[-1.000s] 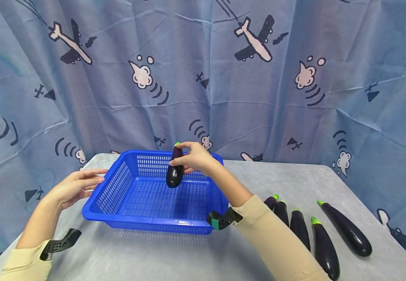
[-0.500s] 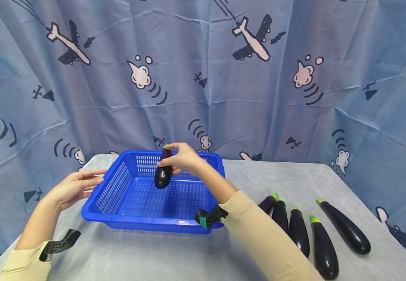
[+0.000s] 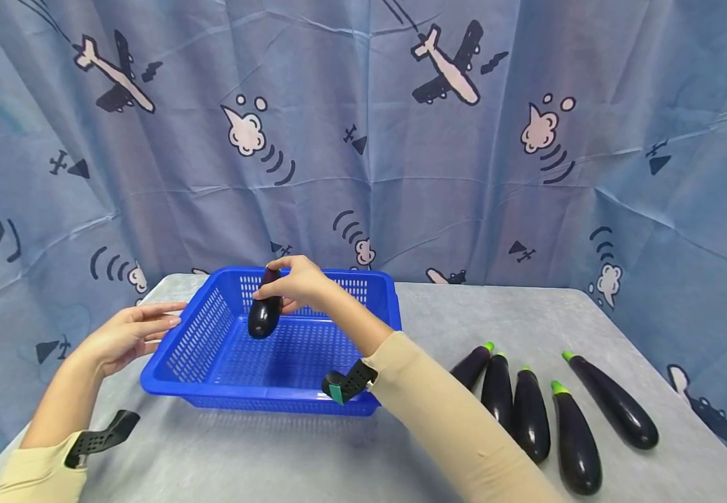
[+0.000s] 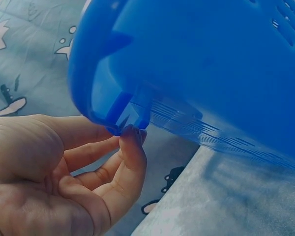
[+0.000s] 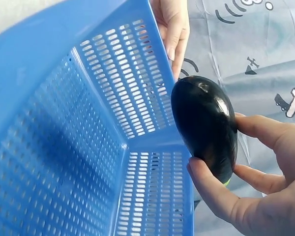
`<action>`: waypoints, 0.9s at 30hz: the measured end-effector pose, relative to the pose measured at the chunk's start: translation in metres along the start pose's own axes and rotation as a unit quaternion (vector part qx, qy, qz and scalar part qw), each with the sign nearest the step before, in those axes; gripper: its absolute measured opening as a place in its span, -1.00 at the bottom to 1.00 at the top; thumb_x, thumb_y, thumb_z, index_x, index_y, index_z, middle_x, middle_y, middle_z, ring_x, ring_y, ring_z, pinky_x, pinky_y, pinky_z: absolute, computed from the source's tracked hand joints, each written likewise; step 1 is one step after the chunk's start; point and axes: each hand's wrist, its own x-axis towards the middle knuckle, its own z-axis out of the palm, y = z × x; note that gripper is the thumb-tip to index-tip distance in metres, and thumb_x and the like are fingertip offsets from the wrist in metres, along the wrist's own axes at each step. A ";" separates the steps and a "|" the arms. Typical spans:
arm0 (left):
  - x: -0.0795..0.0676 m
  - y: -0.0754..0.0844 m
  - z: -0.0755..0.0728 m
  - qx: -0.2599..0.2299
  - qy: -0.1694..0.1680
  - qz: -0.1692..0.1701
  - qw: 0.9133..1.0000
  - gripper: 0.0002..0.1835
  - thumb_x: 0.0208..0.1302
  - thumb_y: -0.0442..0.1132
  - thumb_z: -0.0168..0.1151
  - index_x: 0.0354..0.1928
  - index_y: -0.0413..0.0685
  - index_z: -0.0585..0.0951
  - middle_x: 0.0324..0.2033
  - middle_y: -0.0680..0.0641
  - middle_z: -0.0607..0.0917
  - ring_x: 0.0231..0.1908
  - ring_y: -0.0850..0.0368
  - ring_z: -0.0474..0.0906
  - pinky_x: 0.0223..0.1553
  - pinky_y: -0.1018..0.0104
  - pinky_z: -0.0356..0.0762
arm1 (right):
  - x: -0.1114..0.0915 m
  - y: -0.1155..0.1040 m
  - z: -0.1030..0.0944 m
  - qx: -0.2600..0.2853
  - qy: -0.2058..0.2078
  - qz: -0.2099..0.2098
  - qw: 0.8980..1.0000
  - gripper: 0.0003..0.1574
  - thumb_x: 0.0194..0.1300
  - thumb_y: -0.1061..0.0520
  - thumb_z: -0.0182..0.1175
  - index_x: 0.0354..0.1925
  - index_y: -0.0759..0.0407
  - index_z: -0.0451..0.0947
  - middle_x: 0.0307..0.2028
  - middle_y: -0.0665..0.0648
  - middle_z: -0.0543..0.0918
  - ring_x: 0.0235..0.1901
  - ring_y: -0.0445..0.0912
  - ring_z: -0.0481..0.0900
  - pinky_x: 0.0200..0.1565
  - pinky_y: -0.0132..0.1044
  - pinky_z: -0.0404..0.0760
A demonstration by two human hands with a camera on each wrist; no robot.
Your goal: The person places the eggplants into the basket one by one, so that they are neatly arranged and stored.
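Observation:
My right hand (image 3: pixel 303 285) pinches an eggplant (image 3: pixel 265 317) by its narrow upper part, above the left half of a blue plastic basket (image 3: pixel 269 393). The dark, glossy eggplant hangs with its thick end down. In the right wrist view, the thumb and fingers lie on either side of the eggplant (image 5: pixel 204 123); a bit of green stem shows below it. My left hand (image 3: pixel 123 339) holds the basket's left rim. Its fingertips meet the underside of the rim in the left wrist view, where the basket (image 4: pixel 201 59) fills the upper right.
Several more eggplants (image 3: pixel 577 443) lie on the grey table (image 3: pixel 483 307) to the right of the basket, green stems pointing away; my right sleeve (image 3: pixel 445 412) partly covers the nearest ones. A blue curtain (image 3: pixel 313 140) with airplane prints hangs behind the table.
My right hand has carried the eggplant leftward over the basket, from near its middle to its left half. The left hand keeps its place on the rim. The view has shifted slightly.

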 end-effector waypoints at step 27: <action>0.002 -0.003 -0.004 -0.009 -0.002 -0.002 1.000 -0.50 0.63 -0.26 0.14 0.48 -0.29 0.41 -0.08 0.29 0.76 -0.04 0.33 0.72 -0.01 0.34 0.72 | 0.036 0.003 0.036 0.035 -0.036 0.050 0.997 -0.17 0.30 0.29 0.47 0.45 0.34 0.40 0.28 0.44 0.51 0.14 0.38 0.67 0.10 0.11 0.73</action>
